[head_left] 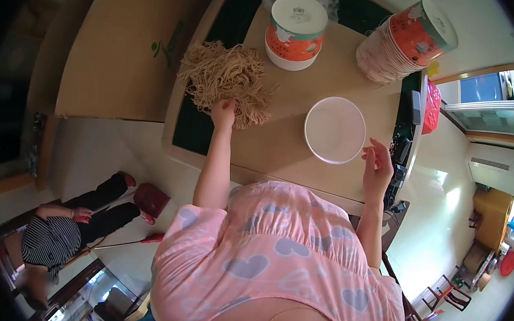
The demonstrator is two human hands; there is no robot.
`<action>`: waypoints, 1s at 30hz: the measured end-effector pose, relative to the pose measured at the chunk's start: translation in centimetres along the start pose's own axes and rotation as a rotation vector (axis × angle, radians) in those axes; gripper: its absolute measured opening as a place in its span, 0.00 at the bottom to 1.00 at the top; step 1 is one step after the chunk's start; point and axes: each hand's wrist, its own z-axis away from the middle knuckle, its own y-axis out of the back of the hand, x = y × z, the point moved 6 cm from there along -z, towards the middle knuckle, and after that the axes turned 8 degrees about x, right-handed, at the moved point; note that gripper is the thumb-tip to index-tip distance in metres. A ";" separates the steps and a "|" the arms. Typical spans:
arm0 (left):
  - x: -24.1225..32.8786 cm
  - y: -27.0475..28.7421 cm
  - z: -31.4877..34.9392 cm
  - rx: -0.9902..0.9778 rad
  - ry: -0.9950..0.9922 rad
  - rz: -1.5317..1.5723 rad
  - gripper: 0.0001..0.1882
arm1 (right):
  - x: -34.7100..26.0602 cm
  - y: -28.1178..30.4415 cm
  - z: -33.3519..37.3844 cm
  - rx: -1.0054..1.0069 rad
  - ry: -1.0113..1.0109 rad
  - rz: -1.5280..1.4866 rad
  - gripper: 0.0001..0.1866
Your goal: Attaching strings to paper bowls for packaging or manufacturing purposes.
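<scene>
A heap of thin tan strands point(224, 76), like shredded paper or string, lies on the left of the table. My left hand point(224, 112) is at its near edge, fingers curled into the strands. Right of it stands a round white paper tub point(335, 130), its open top facing me; no contents can be made out. Beside the tub's right rim, my right hand point(379, 165) holds nothing, its fingers loosely bent and apart. Farther back, a red and green printed tub point(296, 34) stands upside down.
Nested tubs point(402, 45) form a tall leaning stack at the back right. A large cardboard box point(121, 47) is left of the table. Black devices point(401, 151) and a red basket point(432, 108) line the right edge. Another person point(58, 235) sits at the lower left.
</scene>
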 end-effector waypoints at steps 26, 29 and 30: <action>1.3 3.6 18.9 -0.711 -0.547 -0.592 0.08 | 0.3 -3.2 5.2 -0.276 -0.687 -0.996 0.12; 1.1 3.2 18.9 -0.759 -0.581 -0.711 0.07 | 2.3 -0.9 5.7 -0.199 -0.665 -0.918 0.13; 1.1 3.0 18.9 -0.764 -0.591 -0.717 0.07 | 2.9 -0.5 5.7 -0.188 -0.665 -0.925 0.13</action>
